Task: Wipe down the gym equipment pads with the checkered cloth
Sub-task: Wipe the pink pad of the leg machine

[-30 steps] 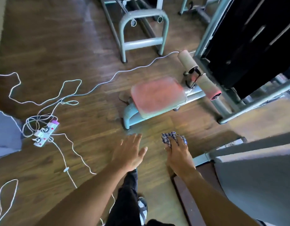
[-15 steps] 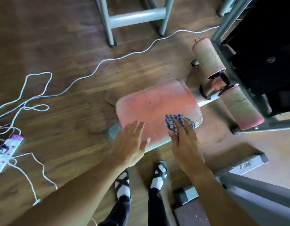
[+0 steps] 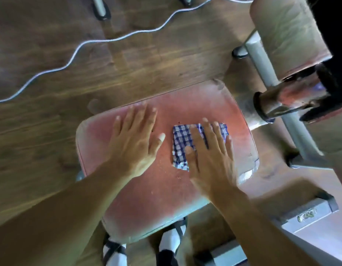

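Note:
A worn red seat pad (image 3: 162,191) fills the middle of the view. The blue-and-white checkered cloth (image 3: 180,143) lies flat on the pad's right half. My right hand (image 3: 210,156) presses down on the cloth with flat, spread fingers and covers its right part. My left hand (image 3: 135,137) rests flat on the bare pad just left of the cloth, fingers apart, holding nothing. A faded roller pad (image 3: 287,33) sticks up at the top right on a grey frame.
A grey metal post (image 3: 262,60) and a chrome bar end (image 3: 272,101) stand right of the seat. A white cable (image 3: 85,43) snakes over the wooden floor at top left. My sandalled feet (image 3: 172,240) are under the seat's near edge. A grey frame piece (image 3: 308,212) lies lower right.
I have moved in close over the seat. Both hands went from above the floor onto the pad; the right hand now flattens the cloth against it and the left lies beside it.

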{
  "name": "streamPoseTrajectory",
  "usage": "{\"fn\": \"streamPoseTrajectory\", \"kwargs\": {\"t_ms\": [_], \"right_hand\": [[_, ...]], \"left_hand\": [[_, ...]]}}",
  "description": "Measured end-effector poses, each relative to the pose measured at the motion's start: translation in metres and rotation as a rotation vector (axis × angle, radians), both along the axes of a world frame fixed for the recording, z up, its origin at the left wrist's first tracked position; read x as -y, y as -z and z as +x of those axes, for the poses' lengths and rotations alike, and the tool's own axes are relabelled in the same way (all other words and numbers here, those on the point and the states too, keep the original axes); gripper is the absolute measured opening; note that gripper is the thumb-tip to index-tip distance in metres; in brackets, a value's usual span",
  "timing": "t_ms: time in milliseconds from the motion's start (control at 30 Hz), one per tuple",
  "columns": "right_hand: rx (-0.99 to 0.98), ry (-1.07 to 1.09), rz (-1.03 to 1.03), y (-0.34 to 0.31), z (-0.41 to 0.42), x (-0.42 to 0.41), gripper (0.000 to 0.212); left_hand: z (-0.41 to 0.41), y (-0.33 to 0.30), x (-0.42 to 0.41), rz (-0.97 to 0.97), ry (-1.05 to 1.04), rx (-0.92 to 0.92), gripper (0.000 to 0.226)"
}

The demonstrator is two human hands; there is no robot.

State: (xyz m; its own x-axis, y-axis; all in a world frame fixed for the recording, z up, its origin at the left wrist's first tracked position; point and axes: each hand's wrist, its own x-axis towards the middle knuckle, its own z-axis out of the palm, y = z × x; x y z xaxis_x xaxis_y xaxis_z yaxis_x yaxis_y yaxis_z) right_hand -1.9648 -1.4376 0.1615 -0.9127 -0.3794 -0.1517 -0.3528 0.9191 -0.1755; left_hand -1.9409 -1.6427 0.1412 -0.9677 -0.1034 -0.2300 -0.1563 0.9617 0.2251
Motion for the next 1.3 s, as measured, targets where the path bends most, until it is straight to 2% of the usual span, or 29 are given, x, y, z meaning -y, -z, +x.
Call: {"fn": "streamPoseTrajectory", "kwargs": {"t_ms": [133,267,400,500,600,700,733,800,867,900,933,1033,1100,1133,1233,1300], "right_hand": [[0.046,-0.024,0.108,0.021,-0.011,0.006,0.06],[0.073,-0.104,0.133,0.019,-0.055,0.019,0.063],[0.079,0.041,0.113,0.024,-0.127,0.04,0.061],[0.05,0.061,0.102,0.023,-0.113,0.043,0.059],[0.08,-0.151,0.149,0.019,-0.065,0.028,0.057],[0.112,-0.338,0.188,0.021,-0.089,0.01,0.058],[0.097,-0.306,0.189,0.024,-0.11,0.01,0.06],[0.066,-0.079,0.132,0.026,-0.148,0.017,0.063],[0.042,0.163,0.063,0.028,-0.157,0.026,0.06],[0.036,0.191,0.064,0.027,-0.147,0.031,0.059],[0.041,0.135,0.085,0.027,-0.132,0.034,0.058],[0.061,-0.243,0.161,0.021,-0.094,0.028,0.059],[0.043,-0.345,0.172,0.023,-0.117,0.022,0.061],[0.023,-0.301,0.166,0.027,-0.135,0.023,0.062],[0.05,0.015,0.04,0.031,-0.183,0.025,0.062],[0.028,0.084,-0.002,0.031,-0.18,0.027,0.057]], "left_hand": [[0.001,0.012,-0.001,-0.092,0.018,0.033,0.068],[0.001,0.013,-0.002,-0.135,0.018,-0.027,0.069],[-0.002,0.012,-0.005,-0.149,0.004,-0.011,0.069],[0.0,0.014,-0.005,-0.162,0.011,-0.015,0.07],[-0.001,0.014,-0.004,-0.163,0.014,-0.008,0.069],[0.0,0.015,-0.005,-0.169,0.018,-0.009,0.07],[0.0,0.015,-0.005,-0.169,0.013,-0.009,0.07],[-0.001,0.015,-0.005,-0.175,0.006,-0.011,0.069],[-0.001,0.015,-0.006,-0.176,0.004,-0.011,0.069],[-0.001,0.015,-0.005,-0.174,0.005,-0.01,0.069],[0.0,0.016,-0.005,-0.172,0.003,-0.012,0.069],[-0.001,0.016,-0.004,-0.155,-0.005,-0.019,0.069],[-0.001,0.017,-0.005,-0.159,0.002,-0.018,0.069],[0.0,0.017,-0.004,-0.159,0.002,-0.016,0.069],[-0.001,0.017,-0.005,-0.168,0.0,-0.023,0.069],[-0.001,0.016,-0.006,-0.17,-0.003,-0.025,0.069]]}}
